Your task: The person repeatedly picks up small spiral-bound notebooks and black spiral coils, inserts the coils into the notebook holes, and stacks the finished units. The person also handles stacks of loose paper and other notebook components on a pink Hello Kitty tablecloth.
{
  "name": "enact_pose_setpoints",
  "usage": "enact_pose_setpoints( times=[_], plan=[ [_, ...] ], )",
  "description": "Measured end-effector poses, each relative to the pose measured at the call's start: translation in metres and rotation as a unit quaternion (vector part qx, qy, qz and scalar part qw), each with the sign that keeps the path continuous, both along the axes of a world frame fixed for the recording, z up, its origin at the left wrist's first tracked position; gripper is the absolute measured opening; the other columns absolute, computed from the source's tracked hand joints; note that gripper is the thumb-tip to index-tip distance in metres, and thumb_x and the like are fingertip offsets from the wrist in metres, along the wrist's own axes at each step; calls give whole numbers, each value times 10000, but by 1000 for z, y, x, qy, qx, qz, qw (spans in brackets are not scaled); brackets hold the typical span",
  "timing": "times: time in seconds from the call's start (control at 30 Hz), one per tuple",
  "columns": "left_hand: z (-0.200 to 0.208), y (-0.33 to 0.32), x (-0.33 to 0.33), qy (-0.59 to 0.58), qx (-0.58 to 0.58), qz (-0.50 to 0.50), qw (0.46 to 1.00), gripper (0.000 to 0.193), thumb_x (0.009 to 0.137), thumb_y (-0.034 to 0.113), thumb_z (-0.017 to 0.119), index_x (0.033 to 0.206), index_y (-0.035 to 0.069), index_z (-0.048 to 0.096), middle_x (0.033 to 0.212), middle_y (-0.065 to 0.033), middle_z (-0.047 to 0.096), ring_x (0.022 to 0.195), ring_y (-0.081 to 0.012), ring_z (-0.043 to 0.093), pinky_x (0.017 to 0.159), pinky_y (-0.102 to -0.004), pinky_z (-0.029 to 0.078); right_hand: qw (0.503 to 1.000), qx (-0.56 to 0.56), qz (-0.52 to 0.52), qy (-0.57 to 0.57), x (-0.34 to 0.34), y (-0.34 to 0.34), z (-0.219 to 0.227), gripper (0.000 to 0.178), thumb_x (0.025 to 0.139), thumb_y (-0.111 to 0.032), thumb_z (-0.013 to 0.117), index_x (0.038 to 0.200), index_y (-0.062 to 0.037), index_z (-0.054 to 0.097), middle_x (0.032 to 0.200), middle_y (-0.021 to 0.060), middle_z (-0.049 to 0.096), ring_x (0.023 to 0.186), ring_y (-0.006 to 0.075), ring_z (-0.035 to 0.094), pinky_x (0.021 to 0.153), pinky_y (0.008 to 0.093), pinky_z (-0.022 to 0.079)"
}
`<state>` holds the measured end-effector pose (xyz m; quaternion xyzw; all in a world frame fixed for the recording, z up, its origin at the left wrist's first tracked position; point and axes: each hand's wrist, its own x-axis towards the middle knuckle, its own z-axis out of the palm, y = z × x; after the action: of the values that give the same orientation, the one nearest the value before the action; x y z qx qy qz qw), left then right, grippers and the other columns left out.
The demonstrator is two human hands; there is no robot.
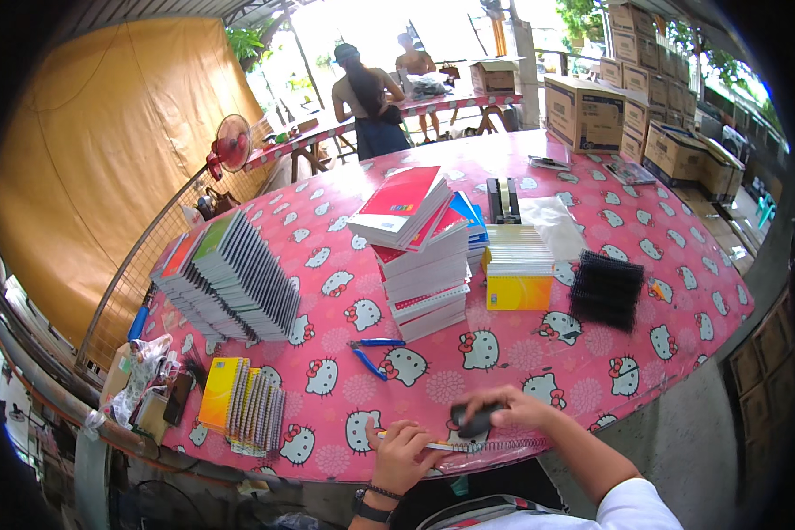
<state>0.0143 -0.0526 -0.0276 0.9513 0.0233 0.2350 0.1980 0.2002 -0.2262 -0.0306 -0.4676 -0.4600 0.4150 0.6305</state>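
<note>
At the table's near edge my left hand point(401, 452) grips a thin notebook point(440, 446), fingers on top of it. A dark spiral coil point(509, 446) runs along the edge to the right of that hand. My right hand point(517, 411) is closed round a black rounded object point(470, 420), blurred by motion, just above the notebook and coil; its kind is not clear. Blue-handled pliers point(375, 350) lie beyond my left hand. Farther off rises a tall stack of unbound red-covered notebooks point(424, 256), beside yellow-covered ones point(518, 291) and black spiral coils point(606, 290).
Spiral-bound notebooks point(238, 283) pile up at the left, with yellow ones point(238, 402) nearer me. A tape dispenser point(503, 201) and plastic bags point(552, 225) sit behind the stacks. Cardboard boxes point(585, 115) stand back right. Two people point(362, 97) are at a far table.
</note>
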Motion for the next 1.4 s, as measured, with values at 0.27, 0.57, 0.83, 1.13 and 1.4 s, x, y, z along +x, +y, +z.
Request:
enact_pose_setpoints(
  times=[0.27,0.57,0.83,1.13,1.4],
  plan=[
    [-8,1,0,-22,-22,18,999,243,622,292,795,793,167,674,811,35,632,897,-172,580,1050,-522,130,999,7,3,41,-26,1,12,465,803,-405,677,1011,9,645,1068,167,629,1062,247,569,928,357,423],
    [-11,3,3,-29,-23,17,999,348,568,239,803,880,168,667,866,15,623,937,-204,574,1054,-519,159,997,-69,0,-43,-26,8,8,551,749,-520,690,1025,-44,660,1179,172,592,1148,277,523,1000,386,361],
    [-57,18,3,-94,-551,-29,829,683,650,58,823,1192,28,408,1006,-68,530,1030,-206,513,986,-344,380,987,-104,-36,-120,-23,18,11,454,773,-447,697,963,-37,663,1021,108,629,996,212,552,844,349,427],
    [-53,22,8,-56,-597,-90,795,357,755,-57,702,921,91,422,886,-30,482,887,-164,499,909,-338,412,994,-90,-6,-64,-8,25,5,414,833,-379,657,1014,-7,641,1066,89,617,951,180,561,845,330,440],
    [-56,23,1,-50,-591,-126,795,334,779,-48,682,969,65,431,910,-39,472,910,-148,504,904,-318,424,998,-62,-13,-29,-19,40,6,492,796,-453,679,964,9,645,950,149,634,926,203,584,828,341,437]
  ],
)
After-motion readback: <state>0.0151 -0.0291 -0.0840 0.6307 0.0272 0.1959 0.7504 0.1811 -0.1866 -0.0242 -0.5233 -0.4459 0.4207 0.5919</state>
